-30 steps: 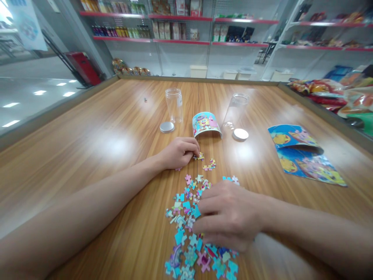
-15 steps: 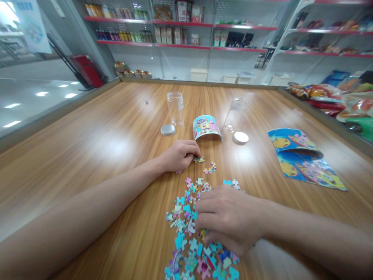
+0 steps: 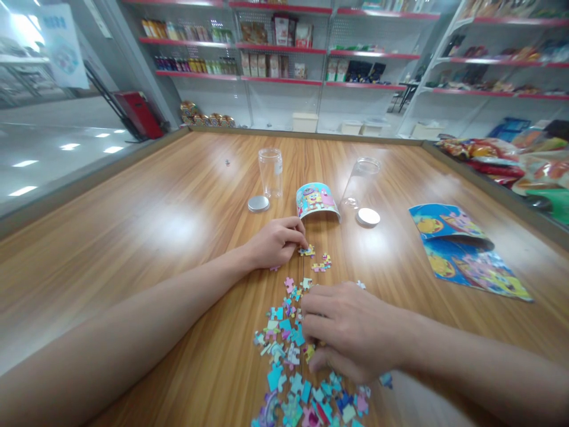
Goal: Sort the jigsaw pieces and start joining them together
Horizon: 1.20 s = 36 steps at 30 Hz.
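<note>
Several loose jigsaw pieces (image 3: pixel 287 350) in teal, pink and purple lie scattered on the wooden table (image 3: pixel 155 225). My right hand (image 3: pixel 347 332) rests on the heap with fingers curled, pinching a piece I cannot make out. My left hand (image 3: pixel 275 240) lies further out, fingertips closed on a small joined cluster of pieces (image 3: pixel 306 251). A second small cluster (image 3: pixel 322 264) sits just right of it. A curved cartoon label sheet (image 3: pixel 316 200) stands beyond my left hand.
Two clear lidless jars stand behind: one upright (image 3: pixel 271 172), one tilted (image 3: pixel 360 181), each with a silver lid (image 3: pixel 258 204) (image 3: pixel 367 217) beside it. Colourful picture sheets (image 3: pixel 466 249) lie at the right. Snack bags (image 3: pixel 511 154) line the right edge. Shelves fill the background.
My right hand has slid slightly back and left over the heap, curling its fingers tighter. The left hand stays on the small cluster. The camera tilted a little downward.
</note>
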Tool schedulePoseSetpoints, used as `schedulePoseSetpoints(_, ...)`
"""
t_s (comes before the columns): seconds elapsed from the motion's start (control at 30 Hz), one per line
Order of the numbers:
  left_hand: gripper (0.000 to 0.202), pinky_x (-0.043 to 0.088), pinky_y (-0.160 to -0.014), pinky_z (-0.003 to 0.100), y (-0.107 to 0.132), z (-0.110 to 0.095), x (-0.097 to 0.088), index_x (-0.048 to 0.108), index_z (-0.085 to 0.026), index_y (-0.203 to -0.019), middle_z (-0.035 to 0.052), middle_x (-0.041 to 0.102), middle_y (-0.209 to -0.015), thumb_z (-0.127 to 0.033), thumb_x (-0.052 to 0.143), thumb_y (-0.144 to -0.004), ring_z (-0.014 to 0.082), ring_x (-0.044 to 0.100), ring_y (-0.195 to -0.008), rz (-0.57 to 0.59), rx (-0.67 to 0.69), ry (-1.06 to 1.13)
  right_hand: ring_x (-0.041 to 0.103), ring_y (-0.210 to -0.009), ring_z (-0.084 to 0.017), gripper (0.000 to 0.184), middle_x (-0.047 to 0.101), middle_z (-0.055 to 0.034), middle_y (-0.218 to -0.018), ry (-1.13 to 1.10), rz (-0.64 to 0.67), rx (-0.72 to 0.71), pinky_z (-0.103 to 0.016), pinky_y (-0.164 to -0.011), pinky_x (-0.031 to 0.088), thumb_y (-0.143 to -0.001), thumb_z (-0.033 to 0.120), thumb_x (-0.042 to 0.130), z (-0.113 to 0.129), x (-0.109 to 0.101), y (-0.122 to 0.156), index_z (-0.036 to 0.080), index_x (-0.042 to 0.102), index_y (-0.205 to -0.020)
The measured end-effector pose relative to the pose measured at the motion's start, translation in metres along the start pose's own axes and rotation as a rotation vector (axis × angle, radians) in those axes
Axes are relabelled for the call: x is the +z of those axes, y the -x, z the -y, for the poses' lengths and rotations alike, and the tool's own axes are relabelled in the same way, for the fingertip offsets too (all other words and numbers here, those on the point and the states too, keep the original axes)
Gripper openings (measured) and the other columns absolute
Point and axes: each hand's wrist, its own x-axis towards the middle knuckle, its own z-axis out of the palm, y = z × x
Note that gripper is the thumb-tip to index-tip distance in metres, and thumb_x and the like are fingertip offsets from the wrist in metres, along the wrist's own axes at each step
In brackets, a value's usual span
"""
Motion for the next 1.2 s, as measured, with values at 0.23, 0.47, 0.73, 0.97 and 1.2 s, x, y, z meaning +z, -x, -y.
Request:
schedulePoseSetpoints(0.23, 0.039, 0.055, -0.077, 0.029, -0.0003, -0.0018, -0.0002, 0.076, -0.016, -0.1, 0.008, 0.066, -0.095, 0.002, 0.045, -0.083, 0.0146, 0.064, -0.084, 0.02, 0.007, -0.001, 0.05, -0.077, -0.017, 0.024, 0.059, -0.0025, -0.088, 0.02, 0.013, 0.019, -0.032, -0.058, 0.032, -0.093, 0.041, 0.06, 0.0037, -0.002, -0.0024, 0.019, 0.057, -0.087)
schedulePoseSetpoints(0.47, 0.037, 0.055, -0.077, 0.029, -0.0011, -0.001, 0.0005, 0.072, -0.013, -0.101, 0.0087, 0.066, -0.096, 0.002, 0.045, -0.083, 0.0153, 0.065, -0.084, -0.03, -0.016, -0.01, 0.049, -0.074, -0.016, 0.021, 0.059, -0.001, -0.087, -0.013, 0.03, 0.044, -0.032, -0.054, 0.026, -0.088, 0.039, 0.064, 0.0049, -0.0028, -0.0026, 0.019, 0.056, -0.087)
schedulePoseSetpoints(0.73, 0.036, 0.056, -0.075, 0.028, -0.0024, -0.0015, 0.0005, 0.073, -0.014, -0.097, 0.0079, 0.066, -0.092, 0.002, 0.044, -0.083, 0.0148, 0.065, -0.081, -0.067, -0.029, -0.037, 0.051, -0.076, -0.017, 0.029, 0.06, -0.003, -0.086, 0.047, 0.012, 0.068, -0.032, -0.055, 0.03, -0.093, 0.045, 0.064, 0.0065, -0.0032, -0.0013, 0.018, 0.057, -0.084)
schedulePoseSetpoints(0.97, 0.036, 0.056, -0.075, 0.029, -0.0022, -0.0013, 0.0001, 0.073, -0.013, -0.097, 0.0086, 0.066, -0.092, 0.002, 0.043, -0.083, 0.0152, 0.065, -0.082, -0.056, -0.02, -0.016, 0.053, -0.077, -0.016, 0.024, 0.06, -0.0012, -0.085, -0.032, 0.007, 0.061, -0.032, -0.059, 0.032, -0.097, 0.04, 0.06, 0.0036, 0.0027, -0.0006, 0.019, 0.059, -0.085)
schedulePoseSetpoints(1.2, 0.037, 0.055, -0.077, 0.029, -0.0017, 0.0012, 0.0014, 0.074, -0.013, -0.098, 0.008, 0.065, -0.093, 0.003, 0.045, -0.082, 0.0155, 0.065, -0.084, -0.044, -0.01, -0.007, 0.053, -0.079, -0.018, 0.029, 0.059, -0.0017, -0.09, 0.036, -0.011, 0.086, -0.033, -0.056, 0.027, -0.095, 0.047, 0.061, 0.0038, -0.0033, -0.0001, 0.019, 0.06, -0.087)
